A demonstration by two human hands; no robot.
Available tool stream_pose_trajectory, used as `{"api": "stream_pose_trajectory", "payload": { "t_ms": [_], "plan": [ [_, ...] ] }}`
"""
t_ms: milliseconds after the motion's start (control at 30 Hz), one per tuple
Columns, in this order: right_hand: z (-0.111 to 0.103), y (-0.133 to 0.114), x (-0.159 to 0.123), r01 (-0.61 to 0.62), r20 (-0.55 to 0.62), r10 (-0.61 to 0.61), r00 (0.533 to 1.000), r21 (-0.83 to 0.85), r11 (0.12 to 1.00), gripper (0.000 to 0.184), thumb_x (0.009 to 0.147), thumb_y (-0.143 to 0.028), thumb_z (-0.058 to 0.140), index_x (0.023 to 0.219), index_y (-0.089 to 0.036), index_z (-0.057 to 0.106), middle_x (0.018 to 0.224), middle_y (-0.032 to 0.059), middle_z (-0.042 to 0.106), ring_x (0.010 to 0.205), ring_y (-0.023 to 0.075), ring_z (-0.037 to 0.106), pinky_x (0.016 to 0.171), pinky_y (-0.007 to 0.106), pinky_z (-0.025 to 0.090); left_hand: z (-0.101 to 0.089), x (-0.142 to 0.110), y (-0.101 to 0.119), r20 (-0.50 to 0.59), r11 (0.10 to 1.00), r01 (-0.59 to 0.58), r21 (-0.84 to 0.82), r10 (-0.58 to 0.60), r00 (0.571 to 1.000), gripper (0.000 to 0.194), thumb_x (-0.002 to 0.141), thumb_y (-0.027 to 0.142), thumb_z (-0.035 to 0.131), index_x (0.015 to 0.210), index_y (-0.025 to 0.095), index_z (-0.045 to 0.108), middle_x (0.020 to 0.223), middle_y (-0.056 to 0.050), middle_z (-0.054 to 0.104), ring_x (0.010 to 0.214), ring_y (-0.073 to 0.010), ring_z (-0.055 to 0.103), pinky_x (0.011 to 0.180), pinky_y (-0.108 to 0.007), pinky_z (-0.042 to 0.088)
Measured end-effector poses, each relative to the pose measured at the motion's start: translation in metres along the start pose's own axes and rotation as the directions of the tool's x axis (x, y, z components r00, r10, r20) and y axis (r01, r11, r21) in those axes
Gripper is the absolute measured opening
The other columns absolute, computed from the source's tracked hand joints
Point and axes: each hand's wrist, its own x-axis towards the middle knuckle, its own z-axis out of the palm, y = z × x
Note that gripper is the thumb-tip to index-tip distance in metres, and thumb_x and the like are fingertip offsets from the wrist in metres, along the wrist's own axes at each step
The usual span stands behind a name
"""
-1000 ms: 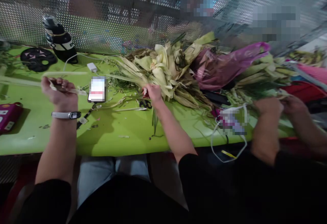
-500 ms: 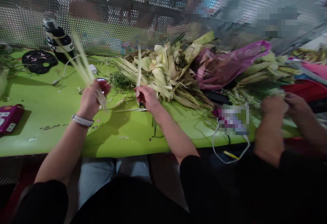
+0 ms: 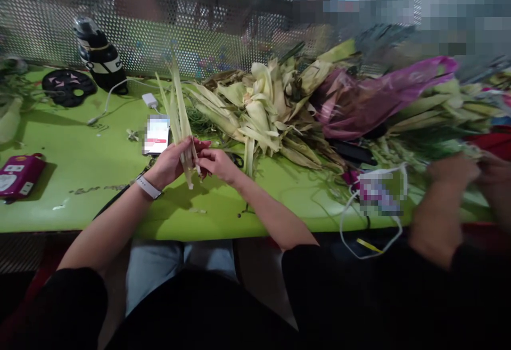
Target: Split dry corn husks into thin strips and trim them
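Pale corn husk strips (image 3: 181, 110) stand upright in my left hand (image 3: 167, 164), its fingers closed round their lower part; the cut ends stick out below. My right hand (image 3: 217, 164) is pinched against the bundle's right side, on a thin husk strip. Both hands touch over the green table (image 3: 223, 217). A heap of corn husks (image 3: 259, 113) lies just beyond my right hand. Close behind my left hand is a lit phone (image 3: 157, 136). Dark scissors (image 3: 237, 159) show partly behind my right hand.
A black bottle (image 3: 101, 59) and a dark mask-like object (image 3: 68, 88) stand at the back left. A purple box (image 3: 22, 177) sits at the left. Rightward lie a pink plastic bag (image 3: 359, 102) and a white cord (image 3: 342, 222). A co-worker's hands (image 3: 453, 171) work at far right.
My left hand has swung right from the far left with its husk strips and now meets my right hand. My right hand has drawn left and away from the heap, bringing a strip.
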Motion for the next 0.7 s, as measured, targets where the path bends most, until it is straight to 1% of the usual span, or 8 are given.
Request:
{"api": "stream_pose_trajectory", "payload": {
  "t_ms": [67, 133, 233, 300, 400, 500, 600, 700],
  "plan": [
    [0.0009, 0.0007, -0.0004, 0.008, -0.029, -0.009, 1.000, -0.040, 0.999, 0.021, 0.081, -0.034, 0.069, 0.082, -0.015, 0.061, 0.064, -0.0024, 0.061, 0.051, 0.0096, 0.057, 0.050, 0.022, 0.048, 0.0012, 0.0008, 0.0001, -0.018, 1.000, -0.022, -0.010, 0.022, 1.000, 0.022, 0.090, 0.039, 0.062, 0.093, 0.018, 0.064, 0.101, -0.012, 0.074, 0.096, -0.0252, 0.071, 0.077, -0.040, 0.060],
    [0.0021, 0.0017, 0.0000, 0.022, -0.008, -0.022, 1.000, -0.069, 0.997, 0.023, 0.080, -0.036, 0.070, 0.085, -0.015, 0.061, 0.070, -0.0017, 0.062, 0.056, 0.0100, 0.058, 0.053, 0.022, 0.047, 0.0037, 0.0005, 0.0010, -0.034, 0.999, -0.031, -0.026, 0.030, 0.999, 0.019, 0.090, 0.036, 0.062, 0.093, 0.018, 0.063, 0.103, -0.011, 0.074, 0.101, -0.0252, 0.070, 0.080, -0.040, 0.059],
    [0.0021, 0.0034, 0.0015, 0.089, 0.028, -0.087, 0.996, -0.092, 0.992, 0.022, 0.082, -0.036, 0.069, 0.082, -0.015, 0.062, 0.070, -0.0022, 0.061, 0.062, 0.0096, 0.056, 0.059, 0.022, 0.044, 0.0070, -0.0003, 0.0026, -0.058, 0.999, -0.020, -0.044, 0.017, 0.998, 0.017, 0.089, 0.034, 0.063, 0.094, 0.017, 0.063, 0.104, -0.011, 0.073, 0.102, -0.0253, 0.069, 0.076, -0.037, 0.059],
    [0.0006, 0.0040, 0.0023, 0.100, 0.041, -0.097, 0.994, -0.071, 0.992, 0.023, 0.082, -0.036, 0.069, 0.078, -0.015, 0.061, 0.068, -0.0025, 0.059, 0.062, 0.0090, 0.054, 0.059, 0.021, 0.043, 0.0075, -0.0002, 0.0033, -0.065, 0.998, -0.020, -0.055, 0.016, 0.998, 0.021, 0.088, 0.037, 0.063, 0.095, 0.017, 0.063, 0.103, -0.012, 0.074, 0.101, -0.0258, 0.070, 0.074, -0.037, 0.059],
    [-0.0026, 0.0030, 0.0020, 0.026, 0.118, -0.024, 0.993, -0.010, 1.000, 0.022, 0.081, -0.035, 0.071, 0.077, -0.015, 0.061, 0.068, -0.0016, 0.061, 0.061, 0.0089, 0.056, 0.059, 0.021, 0.044, 0.0060, 0.0014, 0.0042, -0.094, 0.995, -0.078, -0.064, 0.072, 0.993, 0.027, 0.089, 0.042, 0.062, 0.101, 0.018, 0.064, 0.101, -0.010, 0.074, 0.103, -0.0243, 0.069, 0.083, -0.039, 0.058],
    [-0.0049, 0.0007, -0.0001, -0.033, 0.225, 0.037, 0.974, -0.018, 0.999, 0.020, 0.081, -0.033, 0.070, 0.080, -0.014, 0.063, 0.070, -0.0002, 0.065, 0.063, 0.0092, 0.059, 0.059, 0.021, 0.045, 0.0035, 0.0041, 0.0051, -0.156, 0.987, -0.156, -0.032, 0.149, 0.976, 0.030, 0.089, 0.047, 0.061, 0.100, 0.019, 0.063, 0.095, -0.008, 0.074, 0.100, -0.0215, 0.070, 0.090, -0.039, 0.056],
    [-0.0038, -0.0019, -0.0026, -0.040, 0.291, 0.056, 0.955, -0.059, 0.997, 0.018, 0.084, -0.031, 0.068, 0.081, -0.014, 0.065, 0.073, 0.0003, 0.067, 0.064, 0.0093, 0.061, 0.060, 0.021, 0.046, 0.0015, 0.0070, 0.0036, -0.205, 0.983, -0.184, -0.002, 0.180, 0.962, 0.032, 0.087, 0.052, 0.062, 0.089, 0.020, 0.060, 0.084, -0.005, 0.072, 0.090, -0.0191, 0.071, 0.086, -0.036, 0.057],
    [0.0025, -0.0036, -0.0042, -0.060, 0.280, 0.079, 0.957, -0.077, 0.995, 0.016, 0.084, -0.029, 0.069, 0.087, -0.014, 0.064, 0.079, 0.0018, 0.069, 0.069, 0.0107, 0.063, 0.063, 0.021, 0.048, 0.0012, 0.0087, -0.0006, -0.228, 0.979, -0.201, -0.017, 0.192, 0.954, 0.034, 0.085, 0.053, 0.064, 0.079, 0.021, 0.056, 0.077, -0.002, 0.068, 0.081, -0.0167, 0.070, 0.082, -0.034, 0.058]
  ]
}}
